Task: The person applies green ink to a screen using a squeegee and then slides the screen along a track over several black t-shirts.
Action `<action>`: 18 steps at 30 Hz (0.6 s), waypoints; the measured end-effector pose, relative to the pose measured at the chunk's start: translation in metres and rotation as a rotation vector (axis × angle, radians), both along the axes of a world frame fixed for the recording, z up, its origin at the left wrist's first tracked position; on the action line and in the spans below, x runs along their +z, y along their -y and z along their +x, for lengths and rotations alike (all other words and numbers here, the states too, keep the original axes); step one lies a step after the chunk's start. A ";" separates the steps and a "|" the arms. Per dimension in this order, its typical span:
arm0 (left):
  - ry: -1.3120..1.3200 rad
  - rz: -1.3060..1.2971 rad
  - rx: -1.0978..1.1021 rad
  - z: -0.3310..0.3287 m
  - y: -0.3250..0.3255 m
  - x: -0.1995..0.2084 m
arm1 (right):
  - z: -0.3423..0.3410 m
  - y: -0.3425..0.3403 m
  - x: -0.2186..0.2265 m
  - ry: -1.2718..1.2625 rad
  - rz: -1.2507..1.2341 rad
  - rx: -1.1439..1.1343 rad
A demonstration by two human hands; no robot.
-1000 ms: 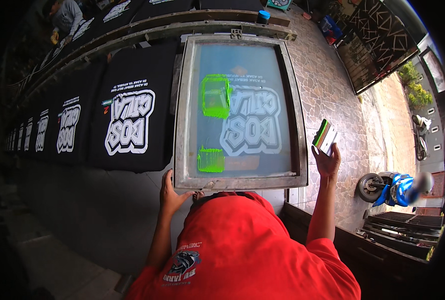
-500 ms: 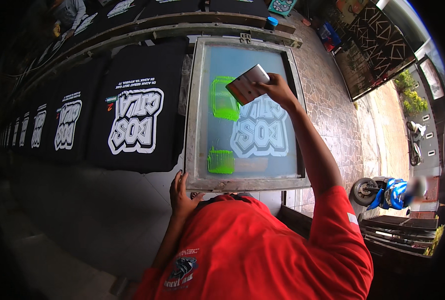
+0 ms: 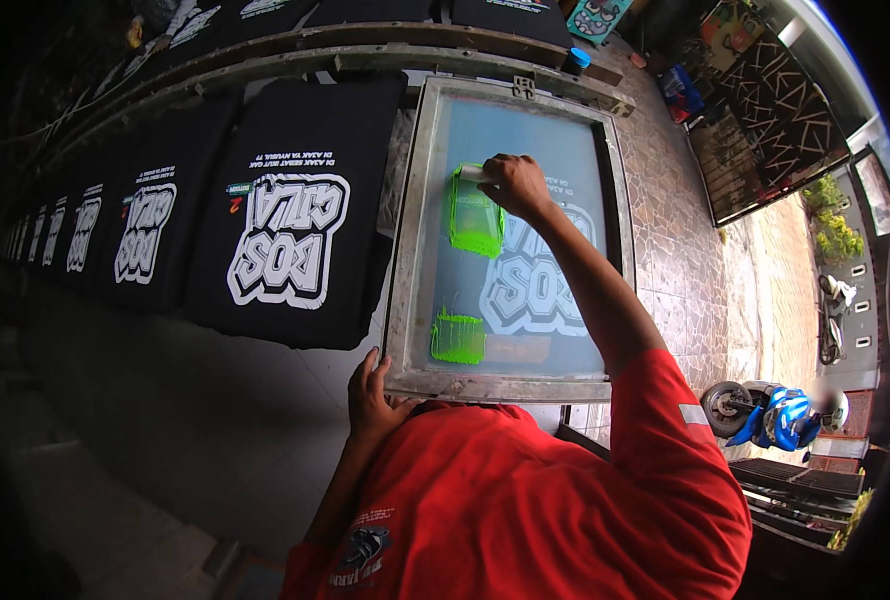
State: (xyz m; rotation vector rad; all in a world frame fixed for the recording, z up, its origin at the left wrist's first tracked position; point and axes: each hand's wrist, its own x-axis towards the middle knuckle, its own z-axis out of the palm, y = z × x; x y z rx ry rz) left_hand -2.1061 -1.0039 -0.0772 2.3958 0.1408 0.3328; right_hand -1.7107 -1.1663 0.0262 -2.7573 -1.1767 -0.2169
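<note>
A wooden-framed printing screen (image 3: 420, 240) lies in front of me, its pale blue mesh carrying two patches of bright green ink. My right hand (image 3: 518, 185) reaches over the mesh, fingers closed on a small flat squeegee (image 3: 472, 174). The squeegee meets the mesh at the far end of the larger green patch (image 3: 477, 225); the hand covers much of it. A smaller green patch (image 3: 457, 338) lies nearer me. Under the mesh, white block lettering (image 3: 535, 280) shows through. My left hand (image 3: 372, 400) grips the screen's near left corner, fingers along its outer edge.
Black printed shirts (image 3: 295, 250) lie on boards in a row to the left. Beyond the screen run long rails (image 3: 365, 62), with a blue-lidded container (image 3: 577, 60) beside them. A person's hand shows at the far left. A blue motorcycle (image 3: 780, 415) stands at the right.
My right hand has lowered the squeegee from above the mesh onto the far end of the larger green patch, turning it edge-on. My left hand stays at the corner. The whole view has shifted slightly.
</note>
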 end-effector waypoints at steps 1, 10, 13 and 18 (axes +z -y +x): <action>0.004 -0.005 -0.002 0.000 0.000 0.000 | -0.008 0.003 -0.008 0.017 0.023 0.009; 0.032 -0.043 -0.023 0.001 -0.003 -0.003 | -0.091 0.024 -0.006 -0.080 0.018 0.049; 0.040 -0.043 -0.038 0.002 -0.004 -0.004 | -0.066 0.020 0.024 -0.149 0.102 -0.039; 0.042 -0.055 -0.048 0.004 -0.005 -0.004 | -0.003 0.014 0.035 -0.085 0.126 -0.101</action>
